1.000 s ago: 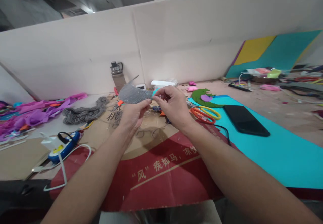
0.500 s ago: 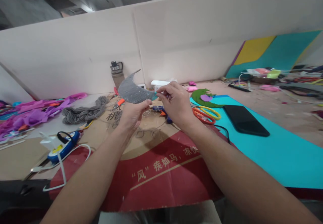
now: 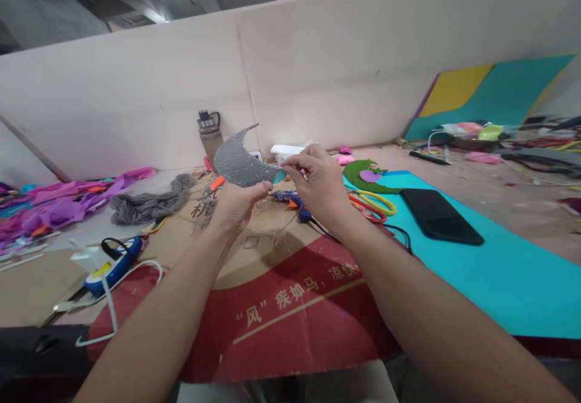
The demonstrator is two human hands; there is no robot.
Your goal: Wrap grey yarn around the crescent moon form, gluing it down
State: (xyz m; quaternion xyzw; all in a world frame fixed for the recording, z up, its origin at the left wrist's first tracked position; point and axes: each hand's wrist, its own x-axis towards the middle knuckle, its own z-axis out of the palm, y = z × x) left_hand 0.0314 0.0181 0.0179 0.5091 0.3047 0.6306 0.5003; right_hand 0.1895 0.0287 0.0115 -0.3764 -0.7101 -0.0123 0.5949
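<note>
A grey crescent-shaped piece (image 3: 240,162), its face covered in lines of yarn, is held up above the cardboard. My left hand (image 3: 238,204) grips its lower edge, thumb on the near face. At the crescent's right end shows a small teal patch (image 3: 279,176). My right hand (image 3: 316,179) pinches at that end with thumb and forefinger; whether a strand lies between the fingertips is too small to tell. Below the hands lies a dark blue tool with a cord (image 3: 303,214), partly hidden by my right hand.
A skein of grey yarn (image 3: 152,200) and a blue-and-white power strip (image 3: 113,264) lie left. To the right are scissors with red and yellow handles (image 3: 374,203), a black phone (image 3: 440,216) on a turquoise sheet (image 3: 508,282), and a green crescent (image 3: 363,176). A bottle (image 3: 210,137) stands behind.
The grey crescent has tilted slightly, its upper tip shifting right. More of the teal end shows, and my right fingers have moved a little up and right, still pinched.
</note>
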